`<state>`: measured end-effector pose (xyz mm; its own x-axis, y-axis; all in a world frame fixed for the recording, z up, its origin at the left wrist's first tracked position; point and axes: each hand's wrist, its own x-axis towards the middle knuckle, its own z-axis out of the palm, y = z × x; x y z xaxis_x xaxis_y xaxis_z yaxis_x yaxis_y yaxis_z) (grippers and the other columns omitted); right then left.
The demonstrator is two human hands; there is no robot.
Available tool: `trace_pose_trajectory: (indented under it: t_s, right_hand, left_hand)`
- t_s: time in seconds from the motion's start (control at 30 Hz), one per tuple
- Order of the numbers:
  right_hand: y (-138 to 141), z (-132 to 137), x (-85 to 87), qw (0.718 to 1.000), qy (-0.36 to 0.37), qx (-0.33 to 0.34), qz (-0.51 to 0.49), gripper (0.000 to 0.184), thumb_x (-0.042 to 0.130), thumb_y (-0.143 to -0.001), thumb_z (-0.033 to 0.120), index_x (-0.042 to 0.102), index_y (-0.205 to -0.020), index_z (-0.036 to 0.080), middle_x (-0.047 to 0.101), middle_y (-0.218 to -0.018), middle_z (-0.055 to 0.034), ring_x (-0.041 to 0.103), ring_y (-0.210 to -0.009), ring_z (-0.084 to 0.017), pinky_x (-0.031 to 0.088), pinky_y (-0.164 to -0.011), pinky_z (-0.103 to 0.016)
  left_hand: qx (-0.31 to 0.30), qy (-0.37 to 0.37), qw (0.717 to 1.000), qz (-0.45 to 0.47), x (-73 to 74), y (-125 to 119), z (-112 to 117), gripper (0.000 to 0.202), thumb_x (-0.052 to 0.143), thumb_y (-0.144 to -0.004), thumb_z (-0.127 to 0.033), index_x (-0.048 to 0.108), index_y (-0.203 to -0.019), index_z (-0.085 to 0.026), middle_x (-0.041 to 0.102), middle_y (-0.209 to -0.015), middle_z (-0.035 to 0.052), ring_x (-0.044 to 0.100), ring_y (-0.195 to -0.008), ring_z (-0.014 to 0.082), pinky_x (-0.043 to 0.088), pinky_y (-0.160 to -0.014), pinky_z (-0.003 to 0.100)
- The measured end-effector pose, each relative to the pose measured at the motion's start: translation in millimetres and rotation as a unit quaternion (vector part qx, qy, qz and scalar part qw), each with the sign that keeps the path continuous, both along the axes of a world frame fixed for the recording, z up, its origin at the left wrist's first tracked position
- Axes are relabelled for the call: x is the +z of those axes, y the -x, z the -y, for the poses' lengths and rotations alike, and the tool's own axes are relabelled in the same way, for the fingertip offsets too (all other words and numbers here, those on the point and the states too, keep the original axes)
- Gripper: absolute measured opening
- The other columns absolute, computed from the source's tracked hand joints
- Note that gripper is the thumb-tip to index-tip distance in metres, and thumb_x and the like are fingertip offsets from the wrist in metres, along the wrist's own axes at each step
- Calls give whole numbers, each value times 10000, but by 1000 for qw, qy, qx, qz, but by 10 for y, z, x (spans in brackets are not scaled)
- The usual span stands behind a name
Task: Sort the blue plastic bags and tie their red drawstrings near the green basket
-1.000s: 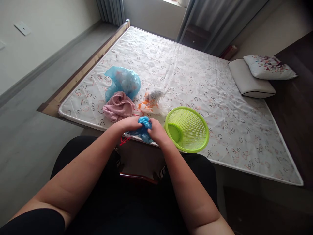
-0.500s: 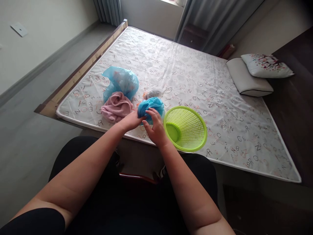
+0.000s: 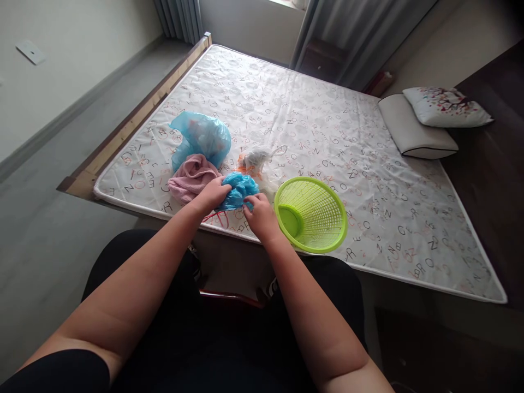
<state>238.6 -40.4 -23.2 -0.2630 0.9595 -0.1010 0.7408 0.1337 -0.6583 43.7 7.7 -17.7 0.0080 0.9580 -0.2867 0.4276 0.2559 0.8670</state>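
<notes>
A crumpled blue plastic bag (image 3: 238,191) is stretched between my two hands near the mattress's front edge. My left hand (image 3: 218,192) grips its left side with the thumb on top. On its right side, the fingers of my right hand (image 3: 258,212) pinch the plastic. Red strings or handles (image 3: 221,219) lie just below the bag. Left of my left hand rests a bunched pink towel (image 3: 191,179), with a fuller light blue bag (image 3: 204,136) behind it. Clear and orange plastic bags (image 3: 257,162) lie beyond my hands. A green basket (image 3: 313,215) lies tilted beside my right hand.
The letter-printed mattress (image 3: 327,136) lies on a wooden bed frame (image 3: 135,117). A beige cushion (image 3: 415,128) and a flowered pillow (image 3: 446,106) sit at the far right. Grey curtains (image 3: 364,43) hang at the back.
My hands have drawn apart and the left one has shifted left. The blue bag has moved left and toward me, uncovering the clear and orange bags and the red strings.
</notes>
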Motion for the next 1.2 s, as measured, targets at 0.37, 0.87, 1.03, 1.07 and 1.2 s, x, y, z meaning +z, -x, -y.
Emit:
trace_pose_trajectory:
  t_s: [0.37,0.87,1.03,1.07,1.2]
  right_hand:
    - [96,-115,-92,834,323,-188,-406,265,480,-989,410,563,-1169,236,745,-1125,-84,752,-1000,-248,666,-849,-430]
    - [174,-123,-107,830,169,-290,-446,816,534,-1019,458,143,-1711,272,471,-1686,-170,572,-1491,-265,608,-1065,-437]
    - [163,-123,-205,846,158,-299,-413,807,572,-1003,423,222,-1704,227,424,-1715,-198,508,-1541,-275,550,-1147,-474]
    - [160,-123,-221,849,163,-300,-404,797,578,-999,422,243,-1695,229,436,-1706,-197,519,-1529,-278,554,-1141,-473]
    - [140,-122,-225,866,182,-280,-372,704,562,-1002,439,327,-1633,234,485,-1665,-186,594,-1448,-272,590,-1087,-424]
  left_hand:
    - [-253,88,963,12,64,52,165,563,834,-755,-412,769,-1287,-239,814,-1261,87,757,-1127,319,588,-950,348]
    - [10,-122,990,-66,93,-184,-9,516,560,-883,-208,670,-1381,-136,764,-1295,113,691,-1234,303,512,-1153,404]
    - [40,-147,983,-102,-84,-309,-192,653,600,-925,-260,539,-1563,-134,680,-1473,168,634,-1359,342,449,-1225,459]
    - [12,-132,986,-104,-156,-312,-234,727,636,-912,-287,496,-1607,-124,661,-1501,184,630,-1376,351,445,-1229,461]
    - [-183,-8,981,-69,-460,-225,-430,884,807,-800,-477,548,-1584,-160,701,-1468,176,679,-1346,360,507,-1159,410]
